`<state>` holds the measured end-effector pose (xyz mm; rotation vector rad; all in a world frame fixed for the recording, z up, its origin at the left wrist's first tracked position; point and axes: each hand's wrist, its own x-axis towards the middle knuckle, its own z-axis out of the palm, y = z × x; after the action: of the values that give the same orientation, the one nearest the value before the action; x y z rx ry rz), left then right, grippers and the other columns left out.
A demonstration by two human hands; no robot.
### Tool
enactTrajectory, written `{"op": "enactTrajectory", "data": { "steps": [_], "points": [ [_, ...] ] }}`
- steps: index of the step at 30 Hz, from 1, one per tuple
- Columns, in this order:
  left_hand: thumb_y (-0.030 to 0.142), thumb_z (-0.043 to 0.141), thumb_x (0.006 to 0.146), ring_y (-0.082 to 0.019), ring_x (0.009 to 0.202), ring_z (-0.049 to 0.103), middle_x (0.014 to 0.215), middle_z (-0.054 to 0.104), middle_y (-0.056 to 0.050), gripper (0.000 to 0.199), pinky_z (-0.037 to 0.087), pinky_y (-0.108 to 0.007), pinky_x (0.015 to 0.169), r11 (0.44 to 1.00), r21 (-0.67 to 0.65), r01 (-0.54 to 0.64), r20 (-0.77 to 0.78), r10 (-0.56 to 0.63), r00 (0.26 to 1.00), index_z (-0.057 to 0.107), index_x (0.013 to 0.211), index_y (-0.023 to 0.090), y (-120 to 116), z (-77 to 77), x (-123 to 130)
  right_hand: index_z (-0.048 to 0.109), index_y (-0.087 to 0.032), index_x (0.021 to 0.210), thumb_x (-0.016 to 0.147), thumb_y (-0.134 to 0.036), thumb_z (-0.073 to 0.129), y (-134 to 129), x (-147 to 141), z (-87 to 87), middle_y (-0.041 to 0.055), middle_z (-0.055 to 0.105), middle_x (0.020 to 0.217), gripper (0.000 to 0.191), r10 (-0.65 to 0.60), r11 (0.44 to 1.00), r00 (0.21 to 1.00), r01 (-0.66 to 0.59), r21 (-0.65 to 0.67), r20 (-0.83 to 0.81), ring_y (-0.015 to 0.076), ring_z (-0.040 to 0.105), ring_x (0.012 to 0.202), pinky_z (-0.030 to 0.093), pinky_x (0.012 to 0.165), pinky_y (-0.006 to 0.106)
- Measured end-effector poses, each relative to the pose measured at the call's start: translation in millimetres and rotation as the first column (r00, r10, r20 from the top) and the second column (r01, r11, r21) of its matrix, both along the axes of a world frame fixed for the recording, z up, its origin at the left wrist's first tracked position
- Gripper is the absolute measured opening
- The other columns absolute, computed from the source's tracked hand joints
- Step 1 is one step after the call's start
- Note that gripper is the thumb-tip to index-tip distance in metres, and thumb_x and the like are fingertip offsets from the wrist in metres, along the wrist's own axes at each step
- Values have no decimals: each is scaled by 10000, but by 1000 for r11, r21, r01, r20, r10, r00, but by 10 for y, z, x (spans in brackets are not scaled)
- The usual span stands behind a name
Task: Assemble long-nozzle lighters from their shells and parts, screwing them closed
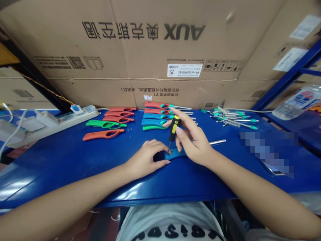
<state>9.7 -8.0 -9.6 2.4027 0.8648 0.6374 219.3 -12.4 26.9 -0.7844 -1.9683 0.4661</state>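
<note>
A blue long-nosed gas lighter [177, 153] lies on the table in front of me, its metal tube [218, 142] pointing right. The thumb and index finger of my left hand [144, 159] close around its left end. My right hand [194, 142] grips a small black and yellow screwdriver [175, 129], held nearly upright. The screwdriver's tip meets the lighter's handle near its left end; whether it sits in a screw is too small to tell. Part of the lighter is hidden behind my right hand.
Assembled lighters [152, 116] in red, blue and green lie behind my hands. Orange and green handle shells [101, 135] and small screws [129, 130] are at left. Metal tubes with green parts [230, 117], a phone [274, 165] and a bottle [297, 102] are right; a power strip [60, 124] is left.
</note>
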Motion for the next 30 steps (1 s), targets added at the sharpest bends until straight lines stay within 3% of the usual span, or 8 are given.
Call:
{"op": "enactTrajectory", "data": {
  "steps": [5,8,11,15,17,22,27,30],
  "points": [
    [343,736,892,-241,1113,615,1145,717,-17,214,400,-409,974,1000,-9,9,-12,-9,1000,659,1069,250,-16,15,8,616,-271,1283,904,-382,707,41,57,79,61,731,1147,405,-148,944,989,136,302,16,162,691,710,605,686,318],
    [348,735,893,-244,1107,618,1143,716,-26,209,401,-411,973,1000,-21,16,-13,-16,1000,660,1061,249,-13,18,8,545,-271,1384,1033,-362,483,41,73,124,72,728,1148,368,-17,993,1000,15,115,13,132,679,640,601,635,297],
    [339,742,890,-234,1097,620,1136,712,-18,216,394,-408,984,999,-25,19,-13,-20,1000,655,1065,247,-4,14,8,459,-281,1458,1069,-326,356,59,81,163,81,685,1253,405,144,979,988,-151,-139,-60,69,598,499,551,493,244],
    [341,736,897,-229,1120,608,1150,705,-9,218,379,-404,995,1000,-16,26,-20,-26,999,648,1075,251,-3,9,8,660,-232,1190,890,-384,718,97,101,172,48,730,1066,342,-75,991,997,76,107,-21,87,561,534,552,554,261],
    [348,734,900,-225,1118,609,1149,704,-6,219,378,-401,994,999,-13,30,-20,-31,999,646,1075,251,-6,9,8,674,-221,1180,886,-373,721,95,105,160,64,728,1063,334,-155,967,988,151,207,7,107,585,581,572,619,290],
    [346,733,901,-221,1099,618,1139,707,-11,222,387,-395,978,999,-10,33,-21,-33,999,644,1077,244,-10,17,6,578,-241,1367,1016,-315,500,78,102,137,83,716,1155,367,-86,996,996,87,35,-38,96,619,551,575,567,270],
    [362,721,907,-237,1114,613,1163,704,-25,226,387,-408,984,1000,-6,28,-34,-28,999,648,1089,250,-14,23,5,705,-226,1117,892,-391,716,69,118,176,67,741,1022,280,-182,939,983,173,298,2,160,652,701,593,691,321],
    [365,717,909,-236,1107,617,1158,704,-28,226,393,-407,988,1000,-7,29,-37,-30,999,648,1089,247,-13,24,3,599,-247,1346,1046,-328,452,32,117,207,66,710,1155,344,6,996,1000,-7,92,8,101,631,626,578,624,268]
  ]
}}
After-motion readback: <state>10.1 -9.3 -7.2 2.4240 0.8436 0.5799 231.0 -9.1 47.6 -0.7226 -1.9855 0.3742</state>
